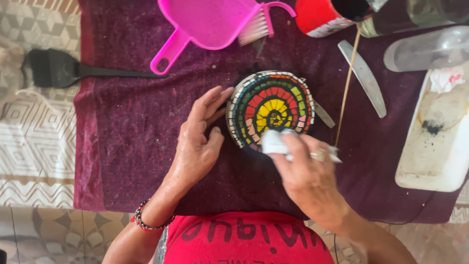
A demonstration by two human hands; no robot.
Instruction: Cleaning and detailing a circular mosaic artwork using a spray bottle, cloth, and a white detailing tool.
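The round mosaic piece (270, 110) lies flat on the purple towel (146, 146). Left hand (198, 142) is at its left edge, fingers loose & touching the rim. Right hand (305, 171), at the near edge, pinches a white cloth (274, 143) on the tiles.

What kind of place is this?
Probably a home craft table. A round mosaic lies on a purple cloth, with a pink dustpan and a black brush nearby.
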